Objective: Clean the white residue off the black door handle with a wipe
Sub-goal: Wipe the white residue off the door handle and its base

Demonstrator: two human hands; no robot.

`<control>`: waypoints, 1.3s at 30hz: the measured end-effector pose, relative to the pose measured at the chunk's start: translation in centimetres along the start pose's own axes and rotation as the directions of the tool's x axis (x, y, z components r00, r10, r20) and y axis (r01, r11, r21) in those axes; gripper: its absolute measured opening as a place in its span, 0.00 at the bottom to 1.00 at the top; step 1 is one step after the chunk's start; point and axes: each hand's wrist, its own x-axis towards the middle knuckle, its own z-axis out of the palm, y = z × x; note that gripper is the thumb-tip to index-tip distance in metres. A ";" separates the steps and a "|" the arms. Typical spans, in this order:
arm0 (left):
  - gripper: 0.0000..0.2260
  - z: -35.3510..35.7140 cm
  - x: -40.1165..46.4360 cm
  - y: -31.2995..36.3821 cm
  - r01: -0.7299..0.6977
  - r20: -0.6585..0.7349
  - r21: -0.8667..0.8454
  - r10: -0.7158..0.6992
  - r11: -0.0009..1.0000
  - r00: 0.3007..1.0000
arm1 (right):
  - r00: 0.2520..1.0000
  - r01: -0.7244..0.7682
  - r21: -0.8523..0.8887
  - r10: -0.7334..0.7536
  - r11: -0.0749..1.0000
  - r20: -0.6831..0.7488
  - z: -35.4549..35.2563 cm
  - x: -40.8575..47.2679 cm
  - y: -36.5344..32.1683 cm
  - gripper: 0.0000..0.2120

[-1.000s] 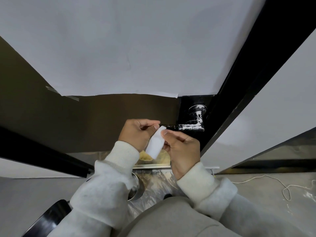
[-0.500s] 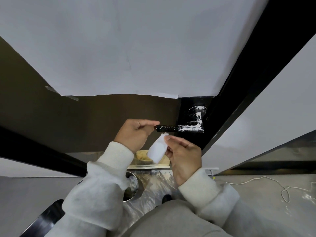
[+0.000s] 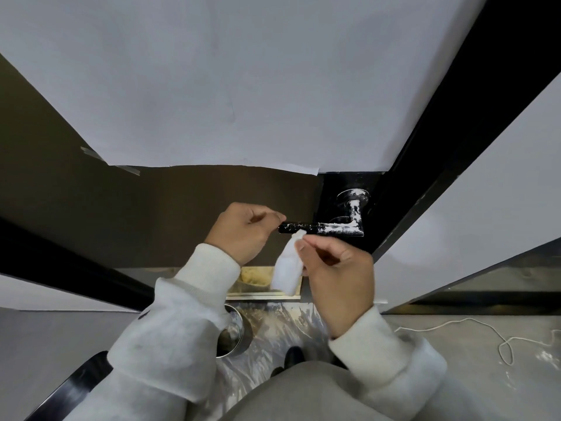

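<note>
The right hand (image 3: 337, 268) is pinching the wipe (image 3: 288, 265) just under the door handle (image 3: 321, 228), and such a loose grip may be smearing residue.

Floor (image 3: 455, 335) bears plastic sheet (image 3: 279, 329), white cord (image 3: 504, 341).

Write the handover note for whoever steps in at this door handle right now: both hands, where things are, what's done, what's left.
Left hand: fingers curled at the free tip of the black door handle; whether it actually grips the tip cannot be told.
Right hand: pinches the white wipe, whose top corner is at the lever near its free end.
Handle: horizontal lever, heavy white residue along the part near the neck and up to the round base; the tip end shows only specks.
Done: wipe brought to the lever.
Left: rub the lever from tip to neck, then the neck and base.
</note>
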 end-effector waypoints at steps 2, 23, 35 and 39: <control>0.07 0.2 0.2 -0.3 -0.032 -0.014 0.032 0.032 0.999 0.999 | 0.904 0.418 -0.331 -0.425 0.846 0.055 -1.1 1.0 0.0 0.03; 0.04 2.4 1.0 -0.6 -0.260 0.036 0.280 0.261 0.924 0.965 | 0.817 0.567 -0.725 -0.381 0.392 0.433 -2.1 4.7 -0.5 0.02; 0.04 2.5 1.7 -1.2 -0.229 0.044 0.205 0.225 0.951 0.973 | 0.696 0.676 -0.736 -0.309 -0.020 0.648 -2.8 6.6 -1.9 0.03; 0.06 2.4 1.7 -1.7 -0.194 0.053 0.101 0.190 0.976 0.980 | 0.746 0.666 -0.743 -0.086 0.072 0.660 -2.9 8.5 -3.2 0.10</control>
